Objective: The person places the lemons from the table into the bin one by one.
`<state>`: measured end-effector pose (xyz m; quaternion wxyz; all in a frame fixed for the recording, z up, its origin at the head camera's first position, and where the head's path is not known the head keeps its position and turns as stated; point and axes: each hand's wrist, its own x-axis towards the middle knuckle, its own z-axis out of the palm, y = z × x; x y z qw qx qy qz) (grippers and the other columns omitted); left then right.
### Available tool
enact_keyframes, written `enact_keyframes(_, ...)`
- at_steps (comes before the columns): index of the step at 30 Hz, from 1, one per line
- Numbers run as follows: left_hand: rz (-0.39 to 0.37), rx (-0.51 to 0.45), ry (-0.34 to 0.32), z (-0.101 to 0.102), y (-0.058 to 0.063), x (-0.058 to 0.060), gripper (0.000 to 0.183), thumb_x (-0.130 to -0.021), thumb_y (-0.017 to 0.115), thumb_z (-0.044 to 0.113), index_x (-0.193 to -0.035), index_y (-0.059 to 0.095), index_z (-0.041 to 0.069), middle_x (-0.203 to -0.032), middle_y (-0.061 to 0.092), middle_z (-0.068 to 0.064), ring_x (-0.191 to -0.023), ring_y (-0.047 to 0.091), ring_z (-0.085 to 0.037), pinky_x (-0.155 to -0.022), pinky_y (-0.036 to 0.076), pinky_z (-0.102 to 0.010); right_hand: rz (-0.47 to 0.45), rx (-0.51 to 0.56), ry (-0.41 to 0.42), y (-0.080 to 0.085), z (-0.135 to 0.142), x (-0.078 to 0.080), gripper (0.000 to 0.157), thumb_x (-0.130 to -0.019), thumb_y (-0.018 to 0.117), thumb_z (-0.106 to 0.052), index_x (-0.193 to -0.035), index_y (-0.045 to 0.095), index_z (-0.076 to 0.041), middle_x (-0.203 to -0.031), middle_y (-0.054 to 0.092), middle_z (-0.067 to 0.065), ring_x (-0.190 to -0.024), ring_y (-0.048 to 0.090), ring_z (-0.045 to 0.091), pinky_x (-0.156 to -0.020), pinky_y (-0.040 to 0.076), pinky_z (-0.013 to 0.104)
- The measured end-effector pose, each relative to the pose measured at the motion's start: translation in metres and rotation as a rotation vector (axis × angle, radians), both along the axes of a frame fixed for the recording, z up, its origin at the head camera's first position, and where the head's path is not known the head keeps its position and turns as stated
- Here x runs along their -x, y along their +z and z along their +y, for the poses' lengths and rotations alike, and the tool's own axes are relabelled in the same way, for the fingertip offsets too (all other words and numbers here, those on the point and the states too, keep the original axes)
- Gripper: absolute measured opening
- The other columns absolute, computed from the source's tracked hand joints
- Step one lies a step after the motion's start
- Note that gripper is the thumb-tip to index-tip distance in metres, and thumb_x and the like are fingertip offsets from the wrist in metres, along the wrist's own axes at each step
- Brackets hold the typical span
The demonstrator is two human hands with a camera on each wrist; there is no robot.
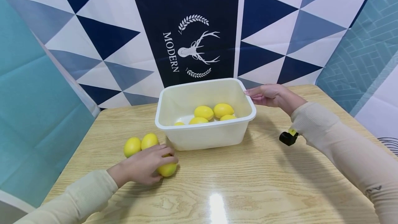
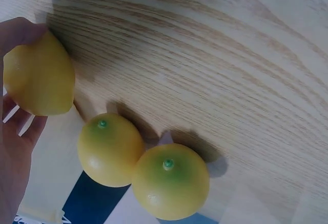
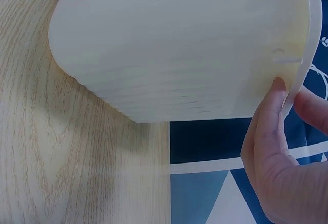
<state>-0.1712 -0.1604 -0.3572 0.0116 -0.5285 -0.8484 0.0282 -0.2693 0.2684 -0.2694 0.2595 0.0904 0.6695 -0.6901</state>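
Note:
My left hand (image 1: 143, 164) grips a yellow lemon (image 1: 167, 169) just above the table, left of the bin's front corner. Its fingers curl over the fruit, and the left wrist view shows the thumb on the other side of this lemon (image 2: 41, 75). Two more lemons, one on the left (image 1: 132, 147) and one beside it (image 1: 150, 140), sit together behind that hand. A white plastic bin (image 1: 205, 139) stands upright with several lemons inside. At its right end my right hand (image 1: 270, 96) pinches the rim (image 3: 311, 24), fingers against the outer wall and thumb at the edge.
The wooden table (image 1: 248, 189) meets a patterned cloth backdrop (image 1: 199, 16) behind the bin. A teal sheet (image 1: 40, 113) hangs along the left side. A small black object (image 1: 288, 138) is attached at the right sleeve's cuff.

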Motion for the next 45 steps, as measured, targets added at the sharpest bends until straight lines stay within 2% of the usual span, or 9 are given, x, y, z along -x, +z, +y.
enact_keyframes(10, -0.062, 0.044, 0.026, 0.001, 0.004, -0.001, 0.061, -0.071, 0.082, 0.028, -0.126, 0.056, 0.02, -0.119, 0.059, 0.002, -0.111, 0.056, -0.016, -0.101, 0.05, -0.037, 0.011, 0.011, 0.002, -0.001, 0.002, -0.001, 0.014, -0.091, 0.068, -0.008, -0.078, 0.071, -0.013, -0.076, 0.074, -0.002, -0.073, 0.072, 0.007, -0.073, 0.06, 0.019)
enact_keyframes(17, -0.061, 0.042, -0.015, 0.002, 0.004, -0.001, 0.059, -0.071, 0.08, 0.03, -0.123, 0.056, 0.021, -0.115, 0.057, 0.004, -0.105, 0.054, -0.013, -0.093, 0.05, -0.032, 0.0, 0.008, -0.003, 0.0, 0.0, 0.0, 0.014, -0.091, 0.068, -0.01, -0.079, 0.071, -0.014, -0.077, 0.074, -0.003, -0.073, 0.072, 0.007, -0.074, 0.06, 0.019)
enact_keyframes(23, -0.059, 0.05, -0.026, 0.005, 0.005, -0.002, 0.058, -0.072, 0.08, 0.032, -0.123, 0.056, 0.022, -0.114, 0.057, 0.005, -0.104, 0.054, -0.012, -0.092, 0.051, -0.031, -0.001, 0.003, 0.002, 0.001, 0.0, 0.0, 0.015, -0.092, 0.067, -0.01, -0.078, 0.072, -0.014, -0.077, 0.074, -0.003, -0.073, 0.072, 0.007, -0.073, 0.06, 0.018)
enact_keyframes(30, -0.024, 0.075, -0.053, 0.009, 0.007, -0.007, 0.057, -0.068, 0.081, 0.03, -0.119, 0.057, 0.022, -0.107, 0.056, 0.005, -0.098, 0.053, -0.012, -0.089, 0.051, -0.029, -0.002, 0.003, 0.008, 0.001, 0.0, 0.001, 0.014, -0.092, 0.067, -0.01, -0.079, 0.072, -0.014, -0.078, 0.074, -0.003, -0.073, 0.071, 0.006, -0.074, 0.06, 0.018)
enact_keyframes(37, 0.006, 0.114, -0.049, 0.011, 0.005, -0.012, 0.056, -0.069, 0.081, 0.031, -0.118, 0.056, 0.023, -0.103, 0.054, 0.005, -0.095, 0.051, -0.013, -0.087, 0.05, -0.029, -0.01, 0.011, 0.014, -0.002, -0.001, 0.002, 0.015, -0.092, 0.067, -0.009, -0.079, 0.072, -0.014, -0.077, 0.074, -0.003, -0.073, 0.072, 0.007, -0.073, 0.06, 0.018)
enact_keyframes(45, 0.037, 0.09, -0.069, 0.013, 0.01, -0.011, 0.055, -0.068, 0.08, 0.031, -0.116, 0.055, 0.022, -0.102, 0.052, 0.005, -0.094, 0.051, -0.013, -0.084, 0.05, -0.03, -0.011, 0.021, 0.005, -0.003, 0.001, 0.001, 0.013, -0.092, 0.067, -0.01, -0.08, 0.071, -0.013, -0.078, 0.074, -0.003, -0.073, 0.071, 0.006, -0.074, 0.06, 0.018)
